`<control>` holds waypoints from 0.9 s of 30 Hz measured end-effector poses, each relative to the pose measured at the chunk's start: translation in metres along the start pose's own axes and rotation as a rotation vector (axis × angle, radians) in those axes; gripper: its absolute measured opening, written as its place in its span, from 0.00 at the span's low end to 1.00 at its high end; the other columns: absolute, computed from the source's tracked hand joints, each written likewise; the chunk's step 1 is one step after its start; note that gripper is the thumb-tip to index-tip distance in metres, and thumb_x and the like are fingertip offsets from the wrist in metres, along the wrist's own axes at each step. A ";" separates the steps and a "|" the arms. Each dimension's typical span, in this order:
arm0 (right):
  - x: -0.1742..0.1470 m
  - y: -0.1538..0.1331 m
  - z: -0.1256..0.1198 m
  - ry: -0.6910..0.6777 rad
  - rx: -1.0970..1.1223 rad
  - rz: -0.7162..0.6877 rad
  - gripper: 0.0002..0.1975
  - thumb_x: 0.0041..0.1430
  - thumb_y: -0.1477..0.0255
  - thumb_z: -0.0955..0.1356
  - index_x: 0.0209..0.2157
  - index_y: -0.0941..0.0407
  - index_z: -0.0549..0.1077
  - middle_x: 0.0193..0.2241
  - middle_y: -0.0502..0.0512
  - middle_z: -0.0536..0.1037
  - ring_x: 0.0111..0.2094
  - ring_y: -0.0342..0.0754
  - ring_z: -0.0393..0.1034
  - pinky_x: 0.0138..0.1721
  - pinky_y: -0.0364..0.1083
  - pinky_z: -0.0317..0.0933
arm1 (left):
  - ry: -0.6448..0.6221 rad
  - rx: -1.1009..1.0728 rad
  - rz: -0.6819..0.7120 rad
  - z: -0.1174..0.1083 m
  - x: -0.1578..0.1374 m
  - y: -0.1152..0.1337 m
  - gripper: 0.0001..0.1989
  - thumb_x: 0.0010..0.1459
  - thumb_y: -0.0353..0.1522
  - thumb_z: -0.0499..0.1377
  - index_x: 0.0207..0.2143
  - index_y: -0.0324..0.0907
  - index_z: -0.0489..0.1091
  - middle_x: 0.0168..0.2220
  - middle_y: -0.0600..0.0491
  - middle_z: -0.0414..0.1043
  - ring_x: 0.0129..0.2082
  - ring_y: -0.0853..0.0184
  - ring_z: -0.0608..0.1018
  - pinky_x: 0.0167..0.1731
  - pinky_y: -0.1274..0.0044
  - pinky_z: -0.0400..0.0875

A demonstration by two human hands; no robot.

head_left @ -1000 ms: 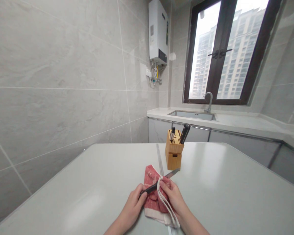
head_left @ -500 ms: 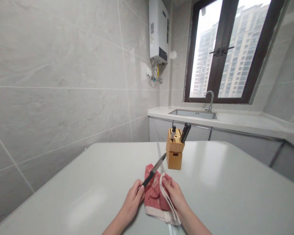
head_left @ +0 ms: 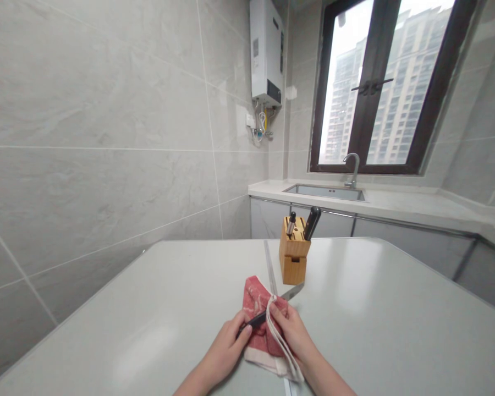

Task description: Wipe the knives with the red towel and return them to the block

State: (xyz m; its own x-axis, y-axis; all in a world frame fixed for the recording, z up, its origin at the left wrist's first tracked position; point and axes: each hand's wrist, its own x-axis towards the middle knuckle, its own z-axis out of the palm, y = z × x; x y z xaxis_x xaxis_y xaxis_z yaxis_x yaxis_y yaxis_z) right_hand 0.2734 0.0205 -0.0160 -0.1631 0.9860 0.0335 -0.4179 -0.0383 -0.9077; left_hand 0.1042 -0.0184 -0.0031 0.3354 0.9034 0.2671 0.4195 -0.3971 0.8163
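My left hand (head_left: 230,344) is closed around the black handle of a knife (head_left: 292,292). The knife's blade points to the right and away from me, its tip in front of the wooden block. A red towel (head_left: 253,297) with a white border is pinched in my right hand (head_left: 292,327). A fold of the towel lies over the middle of the knife, hiding part of the blade near the handle. Just beyond my hands stands the wooden knife block (head_left: 293,269), with a black-handled tool (head_left: 312,223) and a second, slimmer handle (head_left: 291,224) upright in its slots.
The pale, glossy table (head_left: 157,291) spreads out beneath my hands, with a seam running down its middle. Behind it a white counter (head_left: 400,201) holds a sink (head_left: 325,192) and a faucet (head_left: 353,168). A tiled wall (head_left: 107,181) borders the left side.
The knife has swung down to the right, from pointing up at the block to lying under the towel's fold. My left hand has shifted slightly right; my right hand has barely moved.
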 end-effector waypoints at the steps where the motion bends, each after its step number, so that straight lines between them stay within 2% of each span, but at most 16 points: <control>1: 0.000 0.000 0.001 0.001 0.014 0.004 0.18 0.43 0.59 0.72 0.29 0.59 0.72 0.19 0.50 0.75 0.21 0.46 0.68 0.27 0.45 0.63 | 0.003 0.005 0.000 0.000 0.000 -0.001 0.13 0.62 0.38 0.46 0.33 0.40 0.65 0.30 0.53 0.69 0.30 0.67 0.68 0.32 0.79 0.60; 7: -0.002 -0.006 0.005 -0.004 0.093 0.030 0.17 0.43 0.61 0.72 0.29 0.60 0.71 0.20 0.52 0.76 0.20 0.45 0.69 0.25 0.45 0.64 | 0.060 -0.039 0.008 0.000 0.000 0.004 0.13 0.62 0.37 0.46 0.33 0.41 0.65 0.31 0.54 0.70 0.32 0.67 0.70 0.34 0.79 0.61; 17: -0.003 -0.006 0.006 -0.016 0.180 0.032 0.15 0.44 0.64 0.73 0.30 0.59 0.71 0.22 0.53 0.78 0.19 0.45 0.69 0.24 0.45 0.64 | 0.080 -0.126 0.042 -0.002 0.001 0.014 0.13 0.62 0.36 0.46 0.33 0.41 0.67 0.32 0.52 0.72 0.32 0.66 0.71 0.37 0.78 0.62; 21: -0.004 -0.009 0.006 0.001 0.163 0.022 0.14 0.44 0.66 0.73 0.31 0.60 0.72 0.24 0.53 0.78 0.23 0.46 0.72 0.28 0.44 0.65 | 0.083 -0.142 0.041 -0.001 0.001 0.011 0.13 0.62 0.36 0.46 0.33 0.41 0.66 0.32 0.52 0.71 0.33 0.65 0.71 0.37 0.77 0.61; 24: -0.004 -0.010 0.007 -0.005 0.160 0.016 0.15 0.44 0.66 0.73 0.33 0.60 0.72 0.27 0.55 0.79 0.27 0.48 0.73 0.33 0.45 0.65 | 0.146 -0.146 -0.010 0.000 0.002 0.001 0.13 0.61 0.38 0.47 0.31 0.40 0.64 0.28 0.54 0.67 0.29 0.67 0.67 0.32 0.79 0.60; 27: -0.004 -0.011 0.007 -0.026 0.152 0.029 0.17 0.45 0.65 0.72 0.35 0.61 0.72 0.27 0.56 0.80 0.29 0.49 0.74 0.36 0.48 0.65 | 0.199 -0.203 -0.084 0.001 0.003 -0.010 0.13 0.61 0.40 0.46 0.29 0.41 0.60 0.22 0.59 0.57 0.23 0.71 0.61 0.25 0.80 0.56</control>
State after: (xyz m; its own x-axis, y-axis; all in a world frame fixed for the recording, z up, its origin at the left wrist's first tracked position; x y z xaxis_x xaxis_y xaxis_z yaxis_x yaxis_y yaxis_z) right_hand 0.2723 0.0159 -0.0032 -0.1996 0.9797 0.0213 -0.5427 -0.0924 -0.8348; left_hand 0.1020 -0.0118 -0.0105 0.1261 0.9536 0.2736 0.2543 -0.2976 0.9202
